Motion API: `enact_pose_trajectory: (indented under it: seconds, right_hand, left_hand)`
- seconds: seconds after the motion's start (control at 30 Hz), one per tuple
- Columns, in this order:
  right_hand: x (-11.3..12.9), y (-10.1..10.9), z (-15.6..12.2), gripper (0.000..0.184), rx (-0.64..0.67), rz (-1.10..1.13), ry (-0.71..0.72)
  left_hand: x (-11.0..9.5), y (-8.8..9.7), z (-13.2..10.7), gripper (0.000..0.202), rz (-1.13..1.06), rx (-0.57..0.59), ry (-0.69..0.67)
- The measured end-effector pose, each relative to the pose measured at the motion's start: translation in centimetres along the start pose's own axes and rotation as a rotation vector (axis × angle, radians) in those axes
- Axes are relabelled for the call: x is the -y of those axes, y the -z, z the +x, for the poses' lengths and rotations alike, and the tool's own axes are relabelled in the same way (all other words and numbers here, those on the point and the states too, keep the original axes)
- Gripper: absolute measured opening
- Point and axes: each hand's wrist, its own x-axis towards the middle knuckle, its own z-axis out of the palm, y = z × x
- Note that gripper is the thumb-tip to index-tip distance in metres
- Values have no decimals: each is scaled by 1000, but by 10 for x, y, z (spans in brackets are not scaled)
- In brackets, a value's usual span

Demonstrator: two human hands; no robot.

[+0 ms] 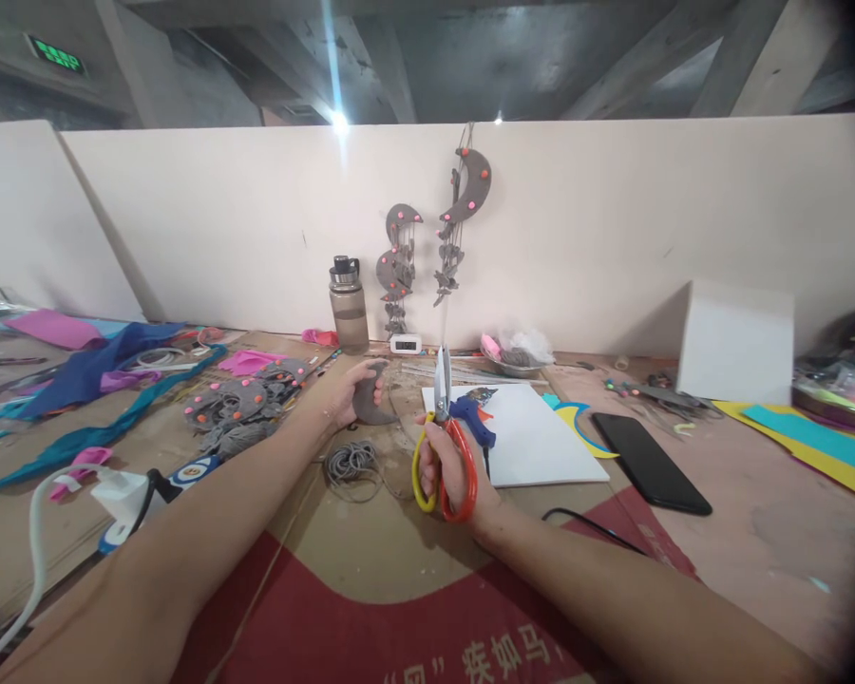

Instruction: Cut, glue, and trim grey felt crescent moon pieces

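Note:
My left hand (pixel 354 391) is closed on a grey felt crescent moon (pixel 370 399), held over the cardboard-covered table. In my right hand (pixel 456 465) is a pair of scissors (pixel 442 380) with one red and one yellow handle; the blades point up and away from me and look nearly closed. A coil of grey cord (pixel 351 465) lies below my left hand. Just beyond my right hand, a blue glue gun (pixel 476 421) rests on a white board (pixel 541 442).
Grey moon ornaments (pixel 475 180) hang on the white partition, near a water bottle (pixel 349 309) and small clock (pixel 406 344). To the right lies a black phone (pixel 648 461). Left are decorated grey pieces (pixel 238 404), blue felt (pixel 106 356) and a plugged-in white charger (pixel 123 494).

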Motion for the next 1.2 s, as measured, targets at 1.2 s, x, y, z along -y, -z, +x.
enact_pose_trajectory:
  seconds: [1.2]
  right_hand:
    - [4,3,0,45,-10,-25,-66]
  left_hand:
    - [-13,-2,4,24,331,-129,-71]
